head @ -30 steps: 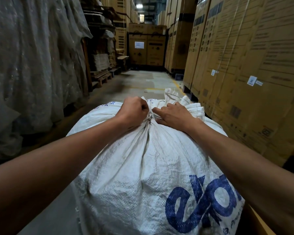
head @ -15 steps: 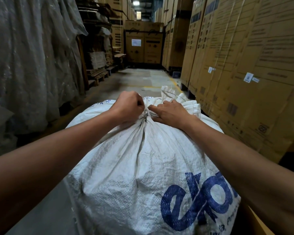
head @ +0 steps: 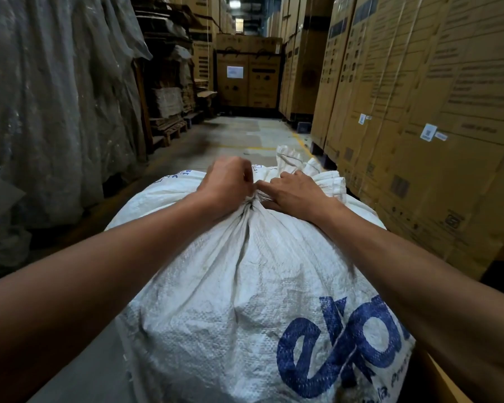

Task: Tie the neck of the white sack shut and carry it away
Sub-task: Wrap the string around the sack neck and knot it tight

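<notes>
A big, stuffed white woven sack (head: 230, 286) with blue lettering fills the lower middle of the head view. Its neck (head: 252, 200) is gathered into a tight bunch at the top, and the loose flap of the mouth (head: 309, 167) spreads out behind it. My left hand (head: 226, 184) is curled in a fist at the left side of the bunch, gripping the gathered cloth. My right hand (head: 294, 194) lies on the flap just right of the neck, its forefinger and thumb pinching at the bunch. Whether a cord is there I cannot tell.
I stand in a narrow warehouse aisle with a concrete floor (head: 239, 138). Tall stacks of cardboard cartons (head: 419, 112) line the right side close to the sack. Plastic-wrapped goods (head: 56, 97) and wooden pallets (head: 169, 129) line the left. More cartons (head: 248, 77) close the far end.
Both hands stay at the sack's neck. My left fist has lifted slightly and blurs with motion, working the gathered cloth; the right hand keeps its place.
</notes>
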Motion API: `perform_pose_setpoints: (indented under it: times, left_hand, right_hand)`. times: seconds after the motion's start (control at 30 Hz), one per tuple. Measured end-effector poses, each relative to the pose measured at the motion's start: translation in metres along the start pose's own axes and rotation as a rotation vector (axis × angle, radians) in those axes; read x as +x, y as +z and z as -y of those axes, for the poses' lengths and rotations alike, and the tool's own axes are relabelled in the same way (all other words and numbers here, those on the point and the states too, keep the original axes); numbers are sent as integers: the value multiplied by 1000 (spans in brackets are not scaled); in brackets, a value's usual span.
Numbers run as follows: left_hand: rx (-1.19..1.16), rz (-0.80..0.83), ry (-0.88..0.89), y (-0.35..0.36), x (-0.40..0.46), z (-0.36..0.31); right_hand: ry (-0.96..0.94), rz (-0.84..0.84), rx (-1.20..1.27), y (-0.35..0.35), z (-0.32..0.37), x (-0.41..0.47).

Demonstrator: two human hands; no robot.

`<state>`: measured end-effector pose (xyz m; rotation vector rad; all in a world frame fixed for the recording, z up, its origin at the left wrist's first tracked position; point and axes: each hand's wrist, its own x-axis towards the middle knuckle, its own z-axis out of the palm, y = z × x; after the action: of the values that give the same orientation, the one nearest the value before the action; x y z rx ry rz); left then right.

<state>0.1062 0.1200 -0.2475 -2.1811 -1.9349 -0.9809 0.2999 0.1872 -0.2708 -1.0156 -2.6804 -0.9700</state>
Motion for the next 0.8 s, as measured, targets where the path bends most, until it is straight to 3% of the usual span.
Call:
perform_pose_setpoints:
  times: [0.17,0.3,0.43,0.57,0.8]
  left_hand:
    - [-402,194,-188,-17,5,9]
    - [-623,389,-157,-33,-2,17]
    - [-746,224,-199,-22,-7,16]
    - [-673,84,-185,-8,-9,13]
    - [-505,108,-156,-10,-10,16]
  right_hand:
    - [34,27,26,1,-2,1]
    - [30,24,9,3,-2,4]
    - [16,-8,-12,5,-1,3]
    - [0,-74,-9,10,-4,1]
    - [-10,-109,24,13,-4,1]
